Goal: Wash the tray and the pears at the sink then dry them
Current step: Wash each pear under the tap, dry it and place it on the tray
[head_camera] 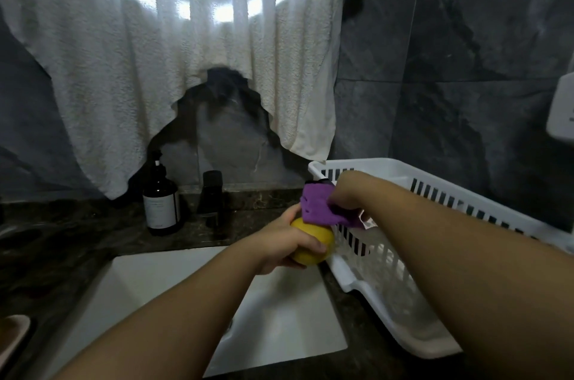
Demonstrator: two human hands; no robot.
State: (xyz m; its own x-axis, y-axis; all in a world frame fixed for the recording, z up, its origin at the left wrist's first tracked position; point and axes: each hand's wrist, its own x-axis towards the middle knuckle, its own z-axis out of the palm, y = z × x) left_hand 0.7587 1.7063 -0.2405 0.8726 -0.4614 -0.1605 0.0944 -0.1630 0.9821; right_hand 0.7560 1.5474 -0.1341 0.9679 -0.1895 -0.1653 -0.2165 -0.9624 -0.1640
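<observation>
At the middle of the frame, the left hand (287, 244) grips a yellow pear (313, 250) over the white sink's (174, 280) right edge. The right hand (344, 193) clutches a purple cloth (320, 207) touching the pear's top, beside the white drying rack (435, 255).

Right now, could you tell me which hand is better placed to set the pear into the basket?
Left, probably: the left hand already grips the pear beside the basket, while the right hand holds the cloth.
</observation>
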